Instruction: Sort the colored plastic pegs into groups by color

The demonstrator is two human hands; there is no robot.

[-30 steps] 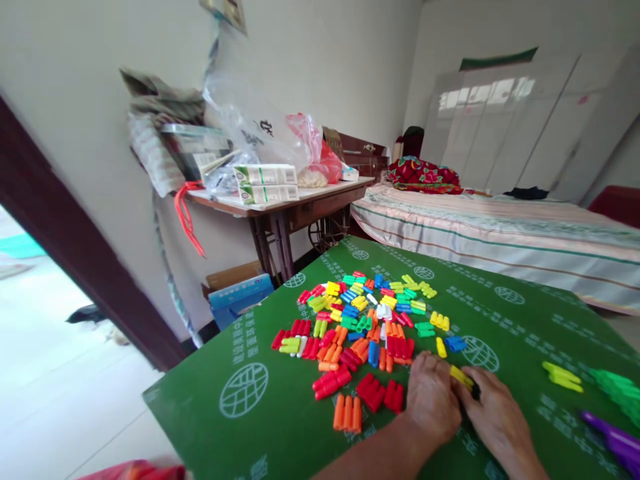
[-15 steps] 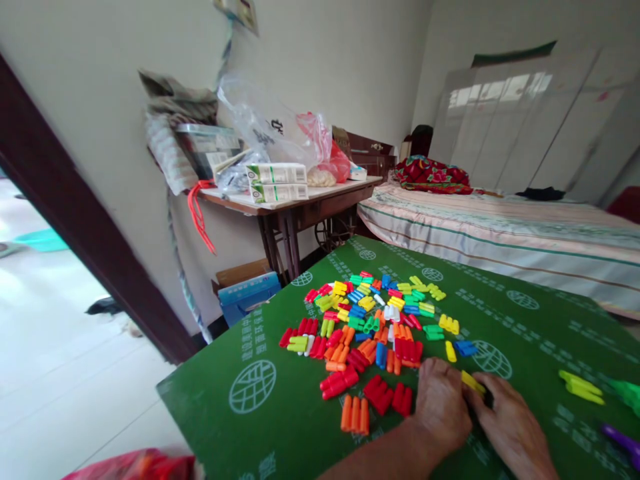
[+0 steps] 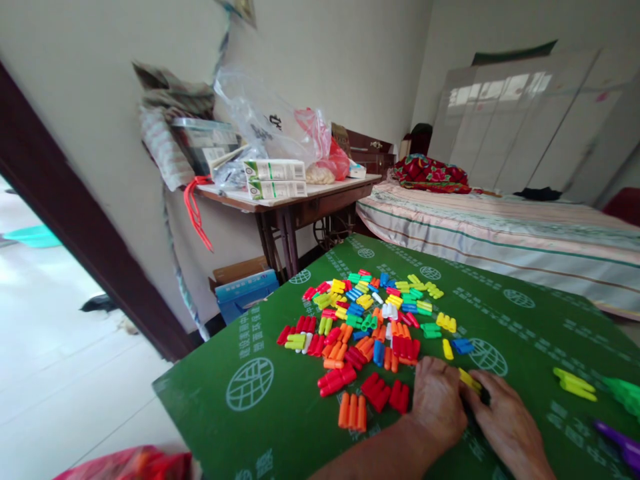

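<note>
On the green board [image 3: 280, 427] my left hand [image 3: 439, 404] and my right hand [image 3: 506, 424] meet near the front edge. Both are closed together on a yellow plastic piece [image 3: 470, 381] that pokes out between them. Just left of my left hand lie red pieces [image 3: 387, 393] and orange pieces [image 3: 353, 411]. Beyond the hands spreads a pile of several small coloured plastic pieces [image 3: 373, 320] in red, orange, yellow, green, blue and white.
Joined yellow-green pieces [image 3: 575, 385], a green piece [image 3: 625, 393] and a purple piece [image 3: 617, 441] lie at the board's right. A cluttered side table [image 3: 300, 193] with boxes and bags stands at the back left, a bed [image 3: 500, 230] behind the board. A doorway opens at the left.
The view has shifted slightly. Both hands stay together on the yellow piece with little movement.
</note>
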